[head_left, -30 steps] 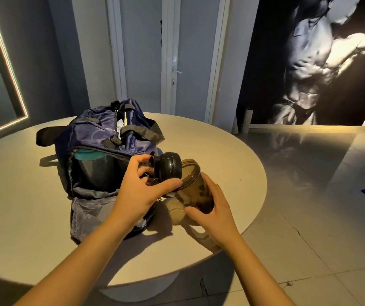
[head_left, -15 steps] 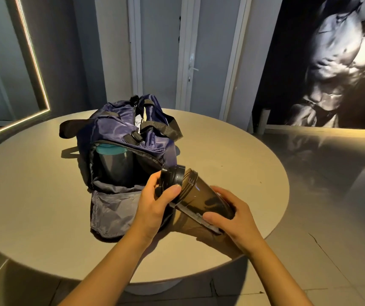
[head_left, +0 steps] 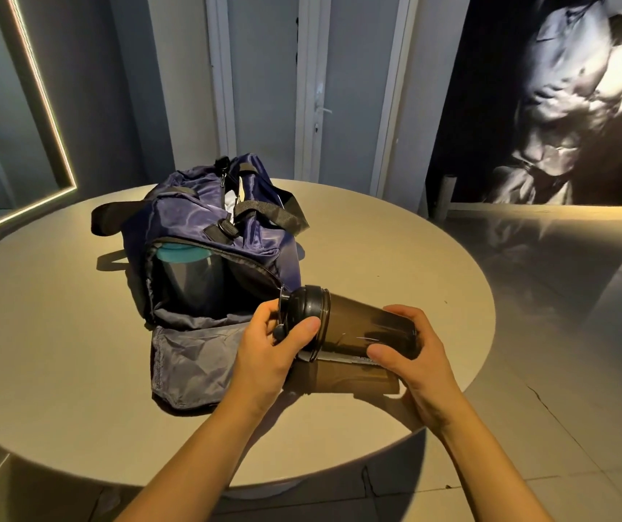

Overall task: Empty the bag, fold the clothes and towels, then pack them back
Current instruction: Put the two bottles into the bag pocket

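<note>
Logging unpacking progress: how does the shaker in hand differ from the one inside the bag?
The held shaker has a black lid; the bagged shaker has a teal one. The held shaker lies sideways between the left hand and right hand, outside the bag; the bagged shaker stands upright in its open end pocket. Both bodies look dark.

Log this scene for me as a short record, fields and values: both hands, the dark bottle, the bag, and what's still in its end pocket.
left hand: grips shaker bottle at lid end
right hand: grips its base
shaker bottle: dark, lidded, on its side above table
bag: navy, on table, end pocket unzipped
end pocket: teal-lidded bottle inside
</note>
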Demonstrator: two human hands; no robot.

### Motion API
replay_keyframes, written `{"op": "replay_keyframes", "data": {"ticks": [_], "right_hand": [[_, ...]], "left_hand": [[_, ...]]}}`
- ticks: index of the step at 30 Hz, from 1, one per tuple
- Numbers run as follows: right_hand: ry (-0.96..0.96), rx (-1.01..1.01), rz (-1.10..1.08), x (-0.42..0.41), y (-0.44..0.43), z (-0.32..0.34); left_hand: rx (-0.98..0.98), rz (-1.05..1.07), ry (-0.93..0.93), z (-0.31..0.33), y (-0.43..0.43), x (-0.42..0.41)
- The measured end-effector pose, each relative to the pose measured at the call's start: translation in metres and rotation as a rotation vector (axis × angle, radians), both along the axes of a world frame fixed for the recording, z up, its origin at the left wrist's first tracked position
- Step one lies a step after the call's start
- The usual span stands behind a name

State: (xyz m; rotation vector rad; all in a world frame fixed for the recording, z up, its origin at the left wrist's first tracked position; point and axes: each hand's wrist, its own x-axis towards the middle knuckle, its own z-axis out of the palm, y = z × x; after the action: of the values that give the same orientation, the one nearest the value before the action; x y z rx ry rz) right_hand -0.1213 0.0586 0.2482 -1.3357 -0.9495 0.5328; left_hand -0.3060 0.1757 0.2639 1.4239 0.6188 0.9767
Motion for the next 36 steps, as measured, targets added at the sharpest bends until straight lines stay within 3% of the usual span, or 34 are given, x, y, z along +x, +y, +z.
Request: {"op": "replay_keyframes", "data": {"ticks": [14, 21, 30, 36], "right_hand": [[0.004, -0.019, 0.017, 0.003, 0.000, -0.002], [0.229, 0.027, 0.151, 0.008, 0.001, 0.000], [0.327, 0.043, 0.184, 0.012, -0.001, -0.003], [0.253, -0.013, 0.133, 0.015, 0.004, -0.008]], "left_hand": [[0.072, -0.038, 0.070, -0.001, -0.003, -0.004], [-0.020, 0.026, -0.074, 0.000, -0.002, -0.003], [-0.030, 0.035, -0.094, 0.002, -0.004, -0.005], [0.004, 0.022, -0.042, 0.003, -0.004, -0.006]]}}
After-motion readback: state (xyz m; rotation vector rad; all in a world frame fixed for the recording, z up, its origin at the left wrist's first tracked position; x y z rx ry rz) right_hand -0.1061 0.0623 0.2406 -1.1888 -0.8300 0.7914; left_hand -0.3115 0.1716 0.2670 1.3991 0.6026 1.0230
